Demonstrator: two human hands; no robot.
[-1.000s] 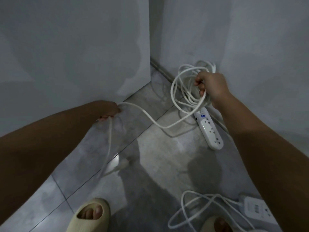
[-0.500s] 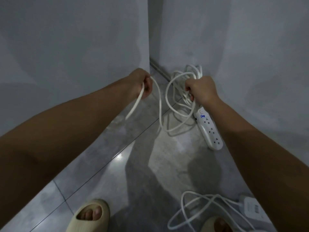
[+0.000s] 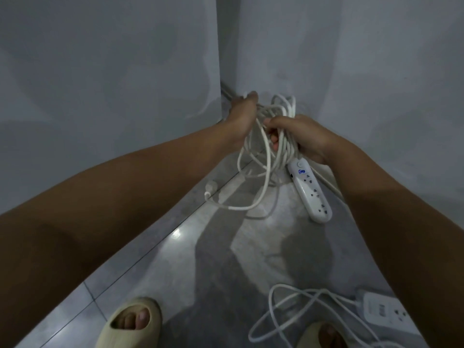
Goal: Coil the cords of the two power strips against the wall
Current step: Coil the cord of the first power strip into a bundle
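The right hand (image 3: 305, 136) is closed around a bundle of white cord (image 3: 273, 136) just above the near strip (image 3: 310, 190), which lies on the floor (image 3: 200, 259) along the wall (image 3: 376, 84). The left hand (image 3: 242, 116) sits just beside the bundle on its far side, fingers curled at the top of the loops; whether its grip actually pinches a strand I cannot tell. A tail of cord runs from the bundle down to the floor and ends in the plug (image 3: 209, 188), left of the strip.

To do this step well, keep the right grip firm on the gathered loops and let the left hand feed the loose tail in — same loop size each turn, no twist. The plug end is short, so one or two turns should take it up. Lay the coil beside the strip, against the wall.

The second strip (image 3: 381, 310) lies nearer the feet than the first, its cord (image 3: 301, 310) still sprawled loose — that one looks not yet started.
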